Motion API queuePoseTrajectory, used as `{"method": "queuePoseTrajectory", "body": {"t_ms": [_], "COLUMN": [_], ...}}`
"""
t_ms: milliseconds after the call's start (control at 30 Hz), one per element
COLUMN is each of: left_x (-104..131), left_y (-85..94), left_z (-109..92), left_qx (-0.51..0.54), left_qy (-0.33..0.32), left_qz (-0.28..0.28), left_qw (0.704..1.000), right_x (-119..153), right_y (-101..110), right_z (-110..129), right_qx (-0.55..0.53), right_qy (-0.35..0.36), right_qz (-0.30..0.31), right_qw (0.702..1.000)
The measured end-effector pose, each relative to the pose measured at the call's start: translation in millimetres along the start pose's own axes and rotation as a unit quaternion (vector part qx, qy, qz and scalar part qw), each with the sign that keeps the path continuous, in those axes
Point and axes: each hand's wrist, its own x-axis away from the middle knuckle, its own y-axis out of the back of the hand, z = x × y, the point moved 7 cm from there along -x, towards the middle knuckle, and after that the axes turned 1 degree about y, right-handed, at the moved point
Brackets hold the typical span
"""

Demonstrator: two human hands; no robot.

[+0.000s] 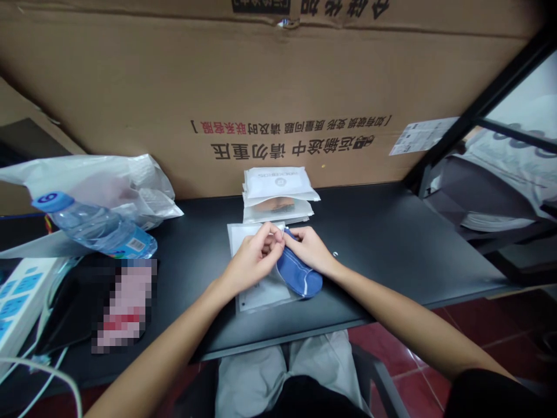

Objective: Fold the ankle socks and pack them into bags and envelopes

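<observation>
A folded blue cloth piece with white stitch lines and a rounded lower end is between my hands; its exact kind is not clear. My right hand grips its upper right side. At its top end, my left hand is closed in a pinch, touching the fingers of my right hand. What the left fingertips hold is too small to make out. Under the hands and the cloth lies a flat, frosted clear plastic bag.
Behind the hands is a stack of white zip pouches. A large cardboard sheet stands along the back. To the left are a water bottle, a white plastic bag, a power strip and cables. A black frame rises at right.
</observation>
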Motion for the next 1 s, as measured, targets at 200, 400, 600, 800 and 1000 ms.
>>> {"method": "queuePoseTrajectory", "body": {"t_ms": [200, 400, 600, 800, 1000], "left_x": [-2.3, -3.2, 4.6, 10.8, 9.0], "left_y": [16.4, 29.2, 4.0, -10.2, -9.4], "left_z": [6.5, 10.9, -9.6, -1.1, 1.6], "left_qx": [-0.065, -0.07, -0.295, -0.319, -0.274], "left_qy": [0.013, 0.042, -0.044, -0.006, -0.013], "left_qz": [-0.064, -0.093, 0.115, 0.221, 0.207], "left_qw": [0.996, 0.992, 0.948, 0.922, 0.939], "right_x": [8.4, 4.4, -0.3, 6.6, 11.1], "right_y": [-6.2, 8.1, 15.0, 19.2, 22.4], "right_z": [9.0, -5.2, 7.1, 10.3, 12.0], "right_qx": [-0.104, -0.141, 0.031, 0.095, 0.056], "right_qy": [-0.016, -0.033, 0.121, 0.134, 0.116], "right_qz": [0.225, 0.155, 0.069, 0.159, 0.204], "right_qw": [0.969, 0.977, 0.99, 0.973, 0.971]}}
